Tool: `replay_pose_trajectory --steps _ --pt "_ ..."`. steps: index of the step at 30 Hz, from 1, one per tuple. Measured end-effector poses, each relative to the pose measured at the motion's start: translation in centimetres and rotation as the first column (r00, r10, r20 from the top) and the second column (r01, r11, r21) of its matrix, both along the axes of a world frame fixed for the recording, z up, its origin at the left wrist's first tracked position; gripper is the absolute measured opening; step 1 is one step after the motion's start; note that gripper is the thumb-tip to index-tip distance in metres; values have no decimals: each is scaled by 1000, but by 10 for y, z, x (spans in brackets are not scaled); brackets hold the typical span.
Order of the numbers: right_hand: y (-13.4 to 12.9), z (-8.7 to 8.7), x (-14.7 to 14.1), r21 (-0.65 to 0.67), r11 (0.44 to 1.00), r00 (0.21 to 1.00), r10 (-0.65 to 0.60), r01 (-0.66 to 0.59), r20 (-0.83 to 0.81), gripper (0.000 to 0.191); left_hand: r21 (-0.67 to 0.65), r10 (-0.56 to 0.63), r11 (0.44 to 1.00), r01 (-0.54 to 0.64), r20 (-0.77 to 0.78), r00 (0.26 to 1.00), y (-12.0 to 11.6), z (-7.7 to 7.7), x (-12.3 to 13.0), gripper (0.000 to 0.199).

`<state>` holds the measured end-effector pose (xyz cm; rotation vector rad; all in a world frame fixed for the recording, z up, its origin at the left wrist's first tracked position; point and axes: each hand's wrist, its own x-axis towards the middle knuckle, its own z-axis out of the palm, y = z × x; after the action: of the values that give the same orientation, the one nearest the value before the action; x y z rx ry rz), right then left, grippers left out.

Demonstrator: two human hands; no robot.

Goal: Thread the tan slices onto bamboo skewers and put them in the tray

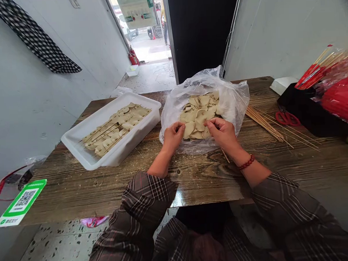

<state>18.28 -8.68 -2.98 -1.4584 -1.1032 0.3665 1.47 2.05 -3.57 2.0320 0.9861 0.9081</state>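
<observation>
My left hand is closed, thumb and finger pinching the edge of a pale round, thin slice that looks like dough or tofu. In my right hand, the fingers are closed round a thin bamboo skewer; its lower end sticks out below the palm, and its upper part is mostly hidden. Both hands are over the near side of a clear plastic bag, spread open around a heap of similar slices. Whether the skewer pierces a slice cannot be made out.
On the left, a white plastic tray holds rows of skewered slices. Loose bamboo skewers lie to the right, near red-handled scissors and a black holder. A QR code card is at the wooden table's left edge.
</observation>
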Motion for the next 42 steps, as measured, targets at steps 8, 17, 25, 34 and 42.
replay_pose_trajectory --steps 8,17,25,34,42 --pt "-2 2 1 -17 1000 1000 -1 0 -31 29 128 -59 988 91 -238 969 -7 4 0 37" --pt "-1 4 0 -4 1000 1000 12 -13 -16 30 134 -153 972 193 -262 953 -7 8 -5 29" --pt "-2 4 -1 -19 1000 999 21 -21 23 30 33 -159 986 165 -149 976 -3 3 -6 21" --pt "-2 5 -2 -63 997 997 46 -42 55 31 108 -120 984 139 -160 980 -8 5 -1 16" --pt "-3 1 -3 -83 993 996 85 -83 23 30 83 -130 986 142 -137 982 -8 0 2 12"
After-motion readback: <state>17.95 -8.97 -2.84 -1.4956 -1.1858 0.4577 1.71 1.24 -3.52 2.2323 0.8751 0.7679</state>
